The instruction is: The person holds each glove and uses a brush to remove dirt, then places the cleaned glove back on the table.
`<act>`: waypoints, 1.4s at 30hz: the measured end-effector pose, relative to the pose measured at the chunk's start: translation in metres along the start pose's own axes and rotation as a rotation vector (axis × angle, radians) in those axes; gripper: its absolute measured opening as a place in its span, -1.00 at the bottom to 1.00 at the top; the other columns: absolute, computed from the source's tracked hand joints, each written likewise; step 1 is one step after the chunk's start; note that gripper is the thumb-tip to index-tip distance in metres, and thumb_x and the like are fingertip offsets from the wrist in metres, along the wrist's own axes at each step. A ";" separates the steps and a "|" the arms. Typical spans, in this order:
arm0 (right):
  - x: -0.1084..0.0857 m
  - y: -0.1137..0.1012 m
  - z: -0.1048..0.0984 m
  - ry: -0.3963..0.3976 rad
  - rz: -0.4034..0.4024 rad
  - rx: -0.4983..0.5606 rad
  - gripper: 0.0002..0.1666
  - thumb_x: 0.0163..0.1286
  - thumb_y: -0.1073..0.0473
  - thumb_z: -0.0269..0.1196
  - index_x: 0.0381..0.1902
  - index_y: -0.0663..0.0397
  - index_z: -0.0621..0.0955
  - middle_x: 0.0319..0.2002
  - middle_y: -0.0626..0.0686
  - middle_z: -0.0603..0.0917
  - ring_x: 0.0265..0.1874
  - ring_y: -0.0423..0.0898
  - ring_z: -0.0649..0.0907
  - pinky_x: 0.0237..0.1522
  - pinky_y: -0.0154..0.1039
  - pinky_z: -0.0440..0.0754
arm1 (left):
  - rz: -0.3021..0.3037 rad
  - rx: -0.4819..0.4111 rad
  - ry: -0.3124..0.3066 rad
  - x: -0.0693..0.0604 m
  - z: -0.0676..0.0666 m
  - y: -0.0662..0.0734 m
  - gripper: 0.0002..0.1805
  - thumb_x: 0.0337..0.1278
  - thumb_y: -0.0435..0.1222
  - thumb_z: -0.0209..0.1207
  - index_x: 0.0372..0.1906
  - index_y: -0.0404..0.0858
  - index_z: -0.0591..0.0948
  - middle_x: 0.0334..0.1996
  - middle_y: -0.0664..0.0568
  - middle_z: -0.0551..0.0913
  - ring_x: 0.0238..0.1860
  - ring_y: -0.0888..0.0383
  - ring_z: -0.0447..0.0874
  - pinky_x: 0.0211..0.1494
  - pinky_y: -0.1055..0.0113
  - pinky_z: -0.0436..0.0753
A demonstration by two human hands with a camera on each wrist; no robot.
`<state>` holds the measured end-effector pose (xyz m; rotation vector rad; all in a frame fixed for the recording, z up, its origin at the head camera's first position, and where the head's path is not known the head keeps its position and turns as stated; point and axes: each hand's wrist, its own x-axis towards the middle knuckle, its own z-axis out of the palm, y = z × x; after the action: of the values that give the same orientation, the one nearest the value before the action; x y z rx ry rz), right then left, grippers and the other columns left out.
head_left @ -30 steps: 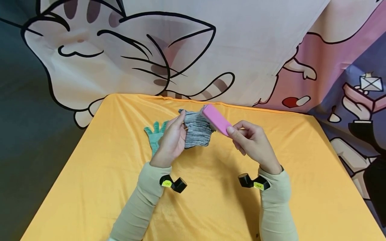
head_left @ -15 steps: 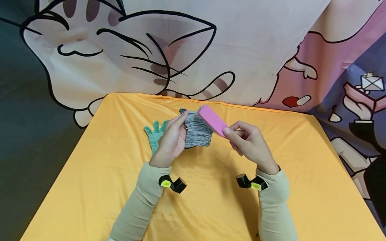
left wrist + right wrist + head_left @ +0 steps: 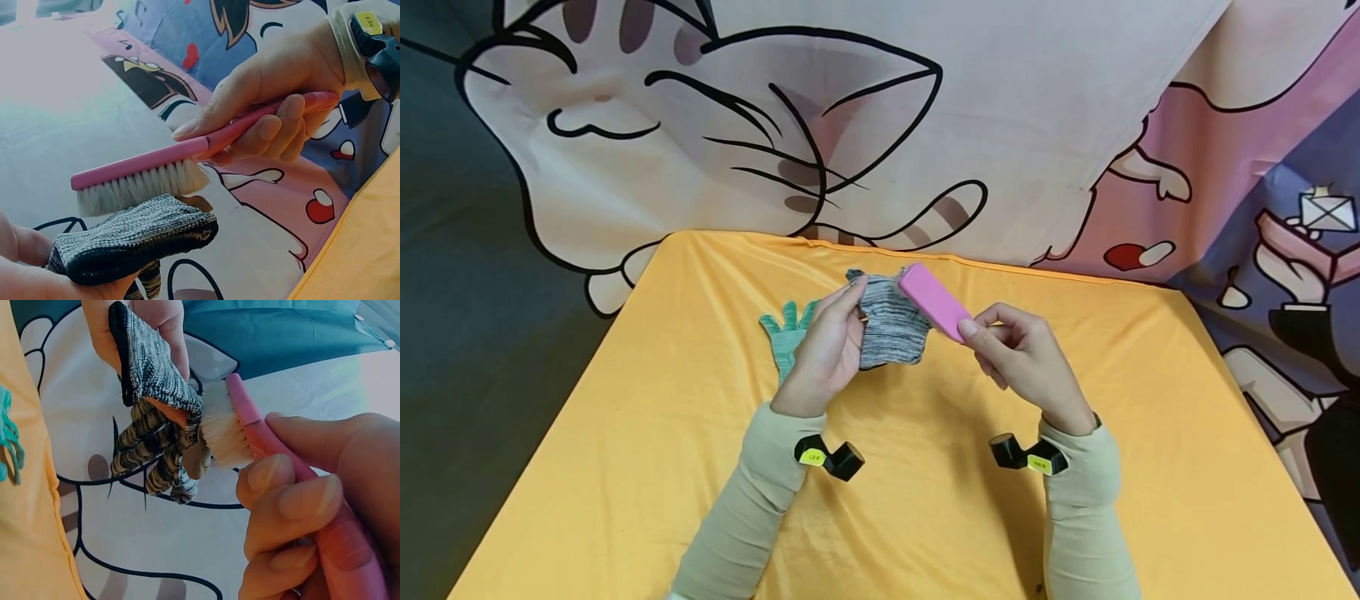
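Head view looks forward-down from above; both wrist views share the brush [image 3: 140,167] close-up.

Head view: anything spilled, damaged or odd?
Small dark spot on otherwise plain yellow cloth, bottom of frame, beside the beige right sleeve; stain or hole, can't tell. Pink, pale-bristled brush and grey striped knit glove: nothing stands out.

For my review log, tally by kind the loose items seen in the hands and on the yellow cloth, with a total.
Gloves: 2 (grey striped glove in the left hand, green glove on the yellow cloth)
Brushes: 1 (pink brush in the right hand)
Total: 3
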<state>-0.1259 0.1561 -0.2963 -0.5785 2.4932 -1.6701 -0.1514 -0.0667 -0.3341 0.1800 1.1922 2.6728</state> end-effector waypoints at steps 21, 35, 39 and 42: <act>-0.001 0.000 -0.003 0.004 -0.018 -0.003 -0.82 0.34 0.21 0.14 -0.41 0.22 0.51 -0.80 0.18 0.36 -0.87 -0.15 0.29 -0.88 -0.26 0.17 | -0.026 -0.049 0.009 0.001 0.000 0.002 -0.74 0.42 -0.19 -0.18 -0.10 -0.31 0.39 -0.22 0.02 0.46 -0.14 0.22 0.49 -0.05 0.41 0.54; -0.002 0.001 -0.005 0.008 0.003 -0.010 -0.82 0.35 0.18 0.14 -0.41 0.18 0.50 -0.79 0.16 0.36 -0.86 -0.15 0.29 -0.88 -0.25 0.19 | 0.006 -0.029 0.023 0.001 -0.003 0.006 -0.75 0.43 -0.20 -0.22 -0.15 -0.31 0.36 -0.26 0.05 0.39 -0.16 0.24 0.42 -0.10 0.45 0.48; -0.002 0.000 -0.006 0.010 0.004 -0.010 -0.82 0.35 0.18 0.14 -0.41 0.18 0.50 -0.79 0.16 0.36 -0.86 -0.14 0.29 -0.88 -0.24 0.19 | 0.025 -0.009 0.028 0.002 -0.004 0.007 -0.79 0.44 -0.22 -0.24 -0.22 -0.27 0.32 -0.27 0.08 0.29 -0.08 0.27 0.32 -0.05 0.47 0.37; -0.002 0.000 -0.006 0.013 0.004 -0.010 -0.82 0.35 0.18 0.14 -0.41 0.18 0.50 -0.79 0.16 0.36 -0.86 -0.14 0.29 -0.88 -0.25 0.19 | 0.024 0.005 0.052 0.000 -0.005 0.007 -0.84 0.44 -0.24 -0.24 -0.24 -0.24 0.28 -0.07 0.14 0.24 0.21 0.33 0.15 0.18 0.50 0.23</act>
<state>-0.1255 0.1622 -0.2943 -0.5657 2.5113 -1.6663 -0.1536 -0.0750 -0.3322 0.1265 1.2191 2.7118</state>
